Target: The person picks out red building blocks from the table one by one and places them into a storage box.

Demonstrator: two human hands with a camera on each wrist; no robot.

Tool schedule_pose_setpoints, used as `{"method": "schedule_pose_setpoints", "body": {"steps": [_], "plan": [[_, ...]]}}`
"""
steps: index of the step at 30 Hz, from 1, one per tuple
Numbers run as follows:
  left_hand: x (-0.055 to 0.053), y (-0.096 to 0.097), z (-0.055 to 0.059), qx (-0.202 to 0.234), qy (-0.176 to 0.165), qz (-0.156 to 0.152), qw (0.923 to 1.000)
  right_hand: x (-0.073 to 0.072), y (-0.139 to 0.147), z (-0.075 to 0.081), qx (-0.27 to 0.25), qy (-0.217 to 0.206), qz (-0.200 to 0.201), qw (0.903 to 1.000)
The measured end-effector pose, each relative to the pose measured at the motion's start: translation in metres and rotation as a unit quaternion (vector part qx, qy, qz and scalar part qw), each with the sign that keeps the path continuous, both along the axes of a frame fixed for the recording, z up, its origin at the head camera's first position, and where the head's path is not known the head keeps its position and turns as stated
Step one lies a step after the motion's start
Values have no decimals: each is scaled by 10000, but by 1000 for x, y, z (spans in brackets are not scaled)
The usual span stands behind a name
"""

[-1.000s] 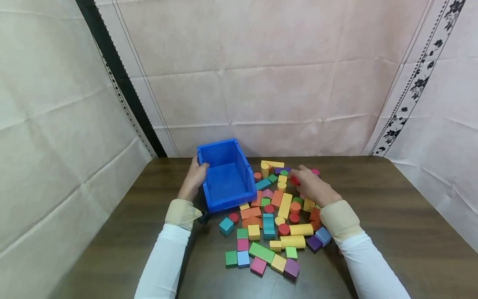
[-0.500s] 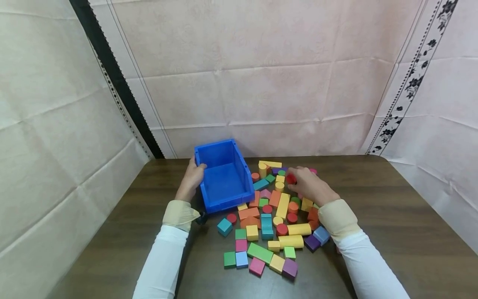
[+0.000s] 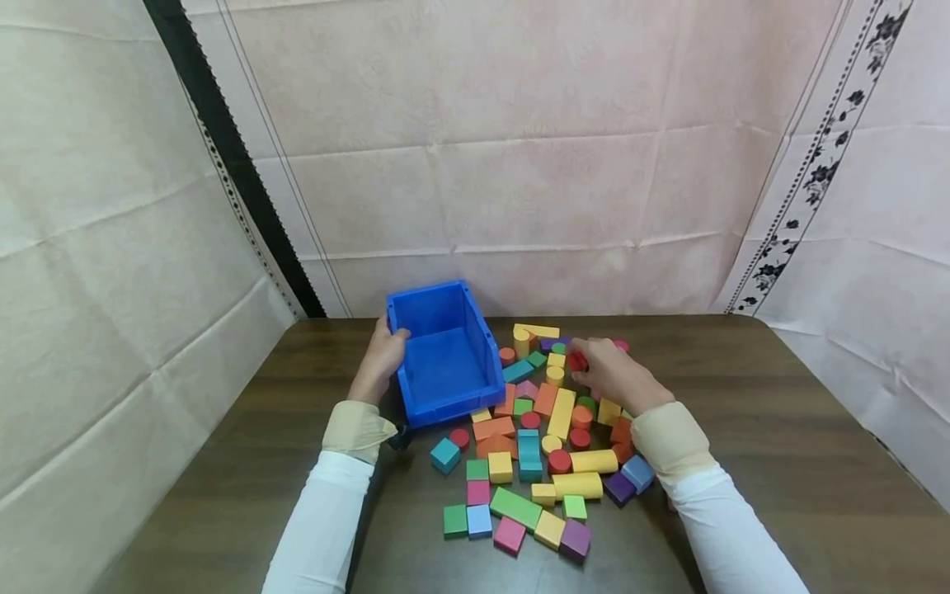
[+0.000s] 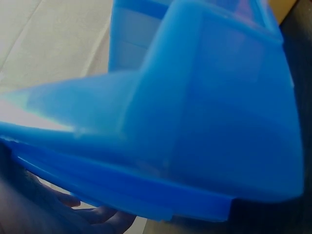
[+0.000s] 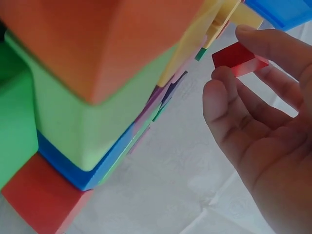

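Left grip (image 3: 380,360) clasping left wall of blue bin (image 3: 449,367); right grip (image 3: 618,373) pinching red block (image 5: 235,59), right of bin. Likely risks: shallow fingertip hold slipping; right cuff (image 3: 671,435) brushing loose blocks (image 3: 562,414) beside bin; one-sided hold letting bin twist. No brand, label or writing legible.

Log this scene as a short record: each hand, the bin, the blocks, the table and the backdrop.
Left hand: grips the blue plastic bin by its left side
Right hand: pinches a red block between thumb and fingers
Loose blocks: mixed colors, including two yellow cylinders and a teal block
Bin opening: faces the head camera
Table: brown, wood-grained
Backdrop: pale creased cloth
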State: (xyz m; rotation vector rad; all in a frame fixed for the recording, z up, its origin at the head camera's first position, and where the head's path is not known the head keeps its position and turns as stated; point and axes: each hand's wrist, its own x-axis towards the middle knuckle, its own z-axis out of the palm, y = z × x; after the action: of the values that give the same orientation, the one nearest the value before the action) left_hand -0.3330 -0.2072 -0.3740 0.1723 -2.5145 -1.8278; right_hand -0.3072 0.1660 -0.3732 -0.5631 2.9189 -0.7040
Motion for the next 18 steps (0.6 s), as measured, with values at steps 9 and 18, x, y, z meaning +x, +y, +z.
{"method": "schedule_pose_setpoints", "body": {"steps": [9,18], "plan": [[2,0,1,-44,-3,25,10000,2,-2,-3,36,643,299,9975],[2,1,1,-35,39,22,10000,3,-2,0,69,599,149,9981]]}}
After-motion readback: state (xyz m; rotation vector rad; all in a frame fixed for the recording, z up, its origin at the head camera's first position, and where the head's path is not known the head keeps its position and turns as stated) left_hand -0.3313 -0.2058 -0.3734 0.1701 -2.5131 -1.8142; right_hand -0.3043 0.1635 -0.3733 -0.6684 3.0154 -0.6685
